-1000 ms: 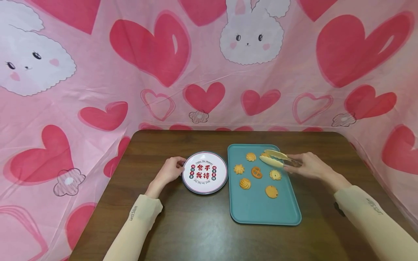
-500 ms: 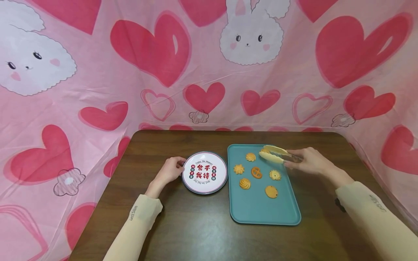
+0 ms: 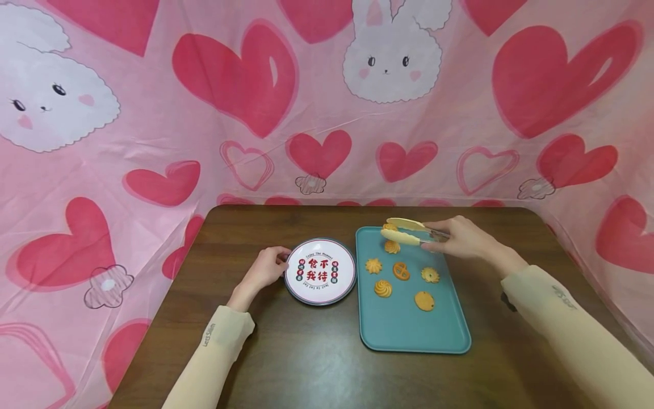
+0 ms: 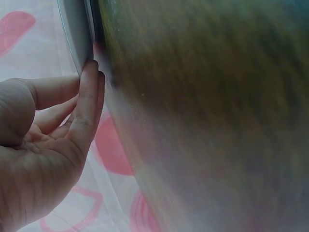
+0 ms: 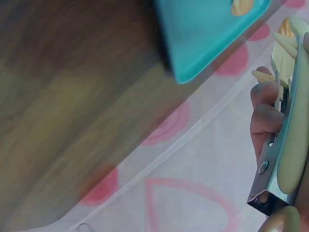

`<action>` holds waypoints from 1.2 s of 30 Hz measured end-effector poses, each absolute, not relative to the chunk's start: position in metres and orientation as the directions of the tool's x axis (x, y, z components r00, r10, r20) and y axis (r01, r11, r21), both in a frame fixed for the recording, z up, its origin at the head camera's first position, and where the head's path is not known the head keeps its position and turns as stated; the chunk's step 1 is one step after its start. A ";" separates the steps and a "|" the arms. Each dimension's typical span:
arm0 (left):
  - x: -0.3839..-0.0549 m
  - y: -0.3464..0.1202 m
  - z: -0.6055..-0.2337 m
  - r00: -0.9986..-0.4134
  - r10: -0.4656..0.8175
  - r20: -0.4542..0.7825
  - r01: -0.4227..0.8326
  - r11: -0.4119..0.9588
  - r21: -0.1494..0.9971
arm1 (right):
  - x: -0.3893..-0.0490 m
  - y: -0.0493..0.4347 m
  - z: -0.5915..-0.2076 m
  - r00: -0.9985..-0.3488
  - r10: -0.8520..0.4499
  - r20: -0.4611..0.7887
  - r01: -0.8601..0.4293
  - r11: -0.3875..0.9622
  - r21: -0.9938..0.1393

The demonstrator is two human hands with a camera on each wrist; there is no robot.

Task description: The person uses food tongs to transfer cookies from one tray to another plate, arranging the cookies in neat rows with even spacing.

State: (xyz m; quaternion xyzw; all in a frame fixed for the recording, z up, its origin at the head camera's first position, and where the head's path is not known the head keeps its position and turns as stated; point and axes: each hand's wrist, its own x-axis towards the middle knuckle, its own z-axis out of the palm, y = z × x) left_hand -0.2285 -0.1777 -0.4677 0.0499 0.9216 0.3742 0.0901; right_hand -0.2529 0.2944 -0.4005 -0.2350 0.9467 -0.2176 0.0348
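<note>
My left hand (image 3: 264, 269) pinches the left rim of a round white plate (image 3: 321, 296) with red characters. In the left wrist view, thumb and fingers meet at the edge of the plate (image 4: 76, 36). My right hand (image 3: 464, 241) holds cream-tipped metal tongs (image 3: 402, 237) over the back of a teal tray (image 3: 409, 335). A piped cookie (image 3: 390, 226) is between the tong tips, partly covered by them. The right wrist view shows fingers round the tongs (image 5: 295, 145). Below the tips lies a swirl cookie (image 3: 392, 247).
Several more cookies rest on the tray: a pretzel-shaped one (image 3: 401, 271), a star-shaped one (image 3: 373, 265), a swirl (image 3: 383, 288), a flower-shaped one (image 3: 430, 275) and a round flat one (image 3: 424, 301). A pink heart-print cloth (image 3: 317, 113) hangs behind the wooden table (image 3: 301, 352).
The tongs have taken hold of a cookie at the tray's back right. My right hand has lifted it and carried it left. The left hand and plate have stayed put.
</note>
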 end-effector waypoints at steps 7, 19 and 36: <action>-0.229 -0.178 -0.465 -0.980 0.152 -0.127 0.020 0.716 0.697 | -0.262 0.269 -0.391 -0.852 -0.521 0.045 -0.490 0.767 -0.414; -0.229 -0.177 -0.464 -0.981 0.165 -0.104 0.047 0.715 0.697 | -0.268 0.226 -0.393 -0.807 -0.589 0.037 -0.540 0.712 -0.449; -0.225 -0.176 -0.469 -0.982 0.147 -0.115 0.023 0.705 0.709 | -0.278 0.166 -0.415 -0.753 -0.658 -0.002 -0.581 0.665 -0.469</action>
